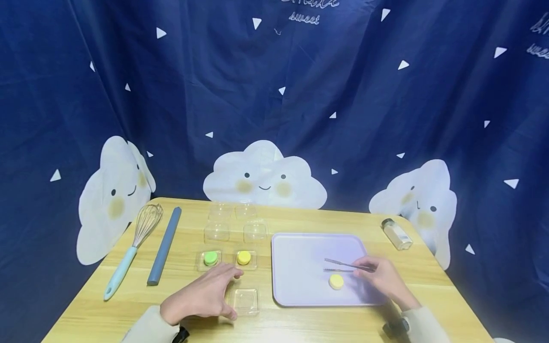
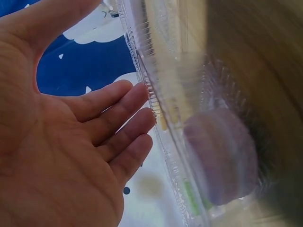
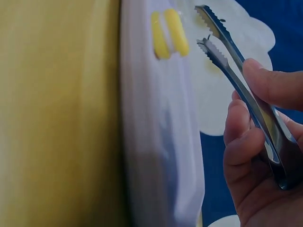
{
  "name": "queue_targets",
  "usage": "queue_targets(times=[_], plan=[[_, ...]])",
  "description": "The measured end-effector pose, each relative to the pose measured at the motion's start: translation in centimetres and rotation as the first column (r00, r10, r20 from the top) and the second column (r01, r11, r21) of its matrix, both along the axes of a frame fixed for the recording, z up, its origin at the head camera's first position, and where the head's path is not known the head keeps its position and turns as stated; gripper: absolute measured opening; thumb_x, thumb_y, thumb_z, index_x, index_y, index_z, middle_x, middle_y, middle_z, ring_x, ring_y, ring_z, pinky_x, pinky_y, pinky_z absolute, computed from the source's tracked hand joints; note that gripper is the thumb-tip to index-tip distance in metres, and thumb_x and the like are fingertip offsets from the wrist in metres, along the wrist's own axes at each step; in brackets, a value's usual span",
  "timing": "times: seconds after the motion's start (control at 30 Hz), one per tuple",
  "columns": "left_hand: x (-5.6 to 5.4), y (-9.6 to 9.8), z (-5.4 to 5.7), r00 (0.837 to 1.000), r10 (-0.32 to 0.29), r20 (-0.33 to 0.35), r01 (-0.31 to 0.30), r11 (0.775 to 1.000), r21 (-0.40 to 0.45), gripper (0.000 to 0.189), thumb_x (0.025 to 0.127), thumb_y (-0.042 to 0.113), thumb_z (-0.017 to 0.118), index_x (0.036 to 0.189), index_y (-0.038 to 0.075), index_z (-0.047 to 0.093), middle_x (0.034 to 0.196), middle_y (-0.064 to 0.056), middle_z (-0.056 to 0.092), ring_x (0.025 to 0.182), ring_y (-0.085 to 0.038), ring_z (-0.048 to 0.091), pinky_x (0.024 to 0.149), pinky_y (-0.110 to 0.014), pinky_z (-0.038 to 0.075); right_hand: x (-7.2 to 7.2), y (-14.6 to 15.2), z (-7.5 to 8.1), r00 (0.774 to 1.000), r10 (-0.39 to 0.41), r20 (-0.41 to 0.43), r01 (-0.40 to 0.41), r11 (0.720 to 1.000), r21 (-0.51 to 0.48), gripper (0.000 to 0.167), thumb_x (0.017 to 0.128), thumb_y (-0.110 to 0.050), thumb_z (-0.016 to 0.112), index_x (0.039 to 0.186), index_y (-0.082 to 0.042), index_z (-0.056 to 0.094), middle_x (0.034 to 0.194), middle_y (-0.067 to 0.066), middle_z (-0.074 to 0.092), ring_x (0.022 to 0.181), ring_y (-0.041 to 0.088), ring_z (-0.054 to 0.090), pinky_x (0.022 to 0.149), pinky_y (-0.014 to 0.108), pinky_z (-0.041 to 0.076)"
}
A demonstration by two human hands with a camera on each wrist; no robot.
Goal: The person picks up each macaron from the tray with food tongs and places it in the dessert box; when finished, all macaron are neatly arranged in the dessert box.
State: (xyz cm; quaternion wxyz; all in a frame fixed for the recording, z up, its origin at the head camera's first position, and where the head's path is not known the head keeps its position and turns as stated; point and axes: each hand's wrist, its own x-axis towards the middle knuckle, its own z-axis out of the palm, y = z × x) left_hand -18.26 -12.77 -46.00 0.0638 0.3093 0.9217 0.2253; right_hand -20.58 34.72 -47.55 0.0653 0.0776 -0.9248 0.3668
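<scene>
My right hand (image 1: 379, 276) holds metal tongs (image 3: 255, 106) with their tips apart, above a lilac tray (image 1: 300, 295). A yellow macaron (image 1: 336, 281) lies on that tray, just below the tongs. With fingers spread and nothing held, my left hand (image 1: 206, 293) hovers beside a transparent plastic box base (image 1: 246, 301). In the left wrist view, a dusky pink-purple macaron (image 2: 221, 156) sits in a transparent box close to the fingers; the head view does not show it, likely behind the hand. Further back, a green macaron (image 1: 210, 258) and a yellow macaron (image 1: 244, 257) sit in similar bases.
Several transparent plastic pieces (image 1: 216, 231) stand toward the table's back edge. At left lie a whisk (image 1: 128, 259) with a light blue handle and a blue-grey rod (image 1: 165, 247). A dark-capped jar (image 1: 396, 234) lies at the right, and a navy curtain (image 1: 266, 95) hangs behind.
</scene>
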Motion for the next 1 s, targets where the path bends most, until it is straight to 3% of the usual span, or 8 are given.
queue_targets(times=[0.53,0.9,1.0], plan=[[0.0,-0.1,-0.2,1.000,-0.003,0.003,0.003,1.000,-0.010,0.079,0.066,0.041,0.091,0.130,0.006,0.061,0.132,-0.007,0.063,0.127,-0.029,0.056,0.110,-0.054,0.047,1.8,1.5,-0.4,0.989,-0.015,0.146,0.011,1.000,0.025,0.022,0.081,-0.024,0.083,0.102,-0.019,0.077,0.103,-0.002,0.078,0.097,0.003,0.066,0.090,0.023,0.050],[-0.2,-0.2,-0.7,0.999,0.034,0.012,-0.033,0.999,-0.005,0.076,0.066,0.042,0.091,0.128,0.007,0.063,0.130,-0.005,0.063,0.125,-0.027,0.056,0.108,-0.054,0.049,2.4,2.0,-0.8,0.976,-0.022,0.217,0.027,0.999,-0.018,0.028,0.080,-0.022,0.083,0.106,-0.013,0.076,0.108,0.006,0.077,0.085,0.005,0.065,0.079,0.022,0.051],[-0.2,-0.2,-0.7,0.999,0.043,0.011,-0.043,0.999,-0.006,0.076,0.066,0.042,0.091,0.128,0.008,0.063,0.129,-0.005,0.064,0.123,-0.028,0.057,0.107,-0.054,0.049,2.4,2.1,-0.9,0.974,-0.001,0.228,0.013,0.999,-0.050,0.030,0.081,-0.020,0.082,0.108,-0.010,0.075,0.107,0.012,0.076,0.074,0.009,0.065,0.069,0.023,0.054]])
